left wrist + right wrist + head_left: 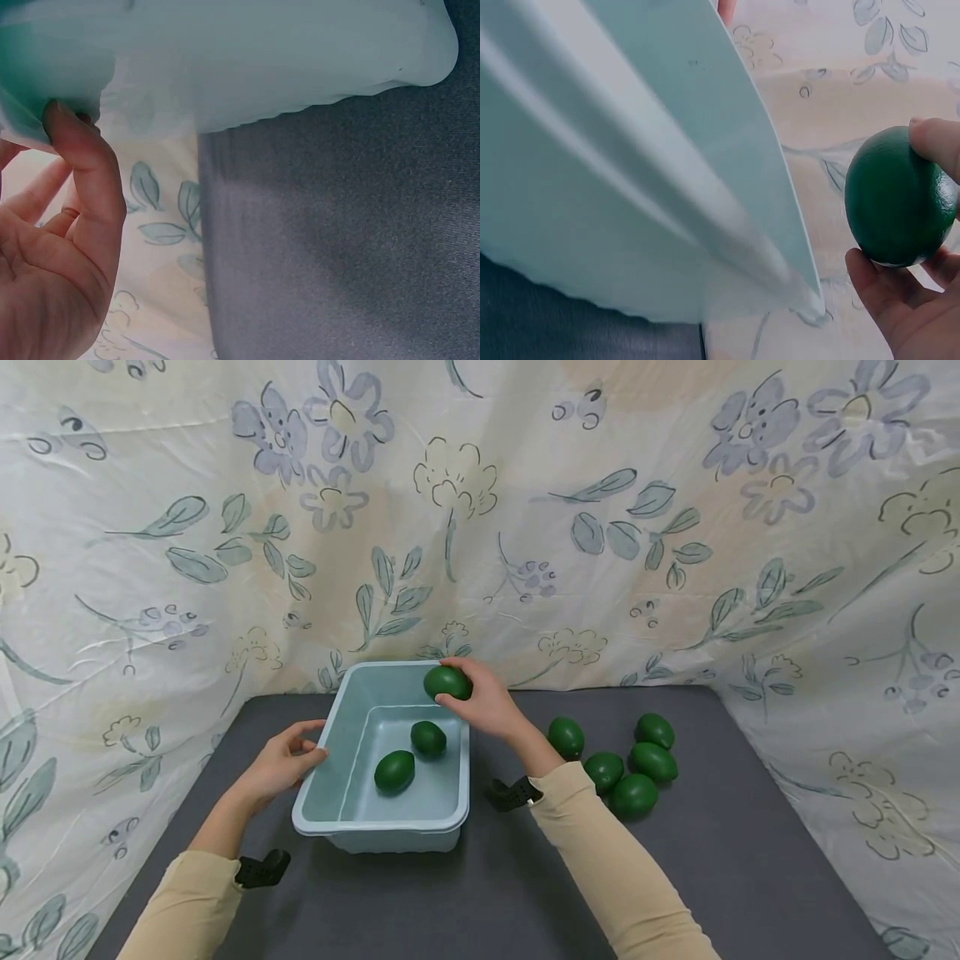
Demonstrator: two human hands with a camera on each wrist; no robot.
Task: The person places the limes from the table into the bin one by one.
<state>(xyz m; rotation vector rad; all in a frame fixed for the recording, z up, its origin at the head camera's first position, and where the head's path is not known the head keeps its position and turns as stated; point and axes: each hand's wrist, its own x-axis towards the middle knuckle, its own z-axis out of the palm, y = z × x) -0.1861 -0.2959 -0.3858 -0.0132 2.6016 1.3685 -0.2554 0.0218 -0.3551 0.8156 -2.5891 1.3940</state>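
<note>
A pale blue-green plastic basin (381, 835) stands on the grey table, with two dark green oval fruits, avocado-like in shape, lying apart on its floor: one fruit (394, 772) nearer, another fruit (428, 739) behind it. My left hand (281, 764) pinches the basin's left rim between thumb and fingers; in the left wrist view the thumb (82, 146) lies against the plastic. Over the far right corner of the basin, my right hand (483, 697) holds a third green fruit (896, 196) between thumb and fingertips. It is raised about rim height.
Right of the basin, several more green fruits (633, 795) lie in a loose group on the grey table (720, 827), partly behind the right forearm. A flowered cloth (517, 502) hangs behind the table and along both sides. Each wrist wears a black strap device.
</note>
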